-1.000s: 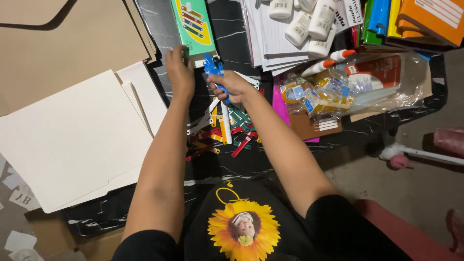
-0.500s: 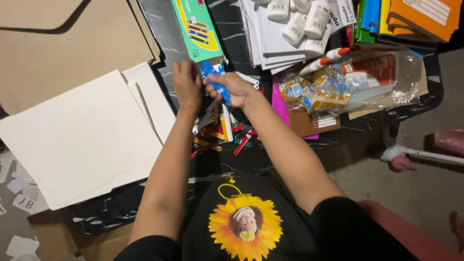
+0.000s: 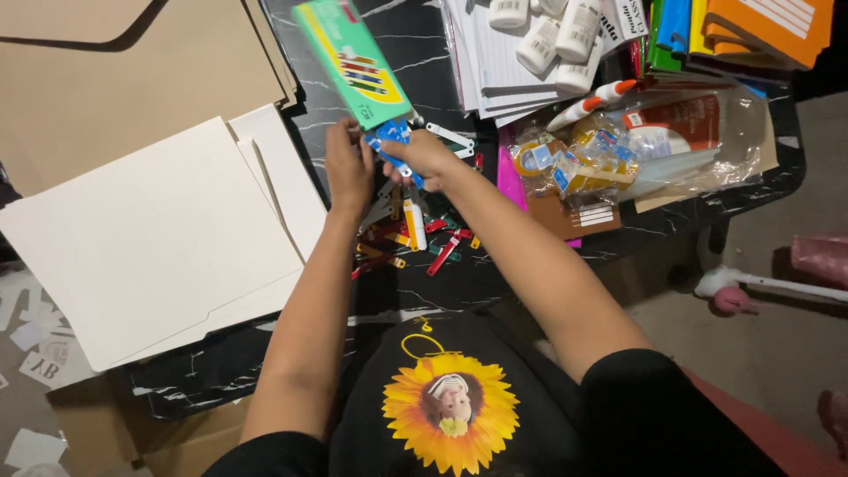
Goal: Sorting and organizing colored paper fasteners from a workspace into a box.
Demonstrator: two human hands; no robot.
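- Black marbled table (image 3: 424, 53) carries cream folders (image 3: 150, 238), a green crayon box (image 3: 353, 57) and scattered coloured fasteners (image 3: 415, 234).
- Right hand (image 3: 428, 157): fingers closed around a blue fastener (image 3: 389, 137), above the scattered ones.
- Left hand (image 3: 349, 168): fingers pinch the same blue piece.

- A black, white-veined marble-look table (image 3: 424, 53) is carrying the goods.
- Cream file folders (image 3: 150, 247) are lying on its left part, overhanging the near edge.
- A green flat box (image 3: 353, 62) is lying at the far middle.
- Coloured fastener strips (image 3: 415, 238) are lying scattered at the centre.
- White glue bottles (image 3: 548, 35) are resting on a paper stack (image 3: 495, 71).
- A clear plastic bag of tape rolls (image 3: 636, 150) is sitting to the right.
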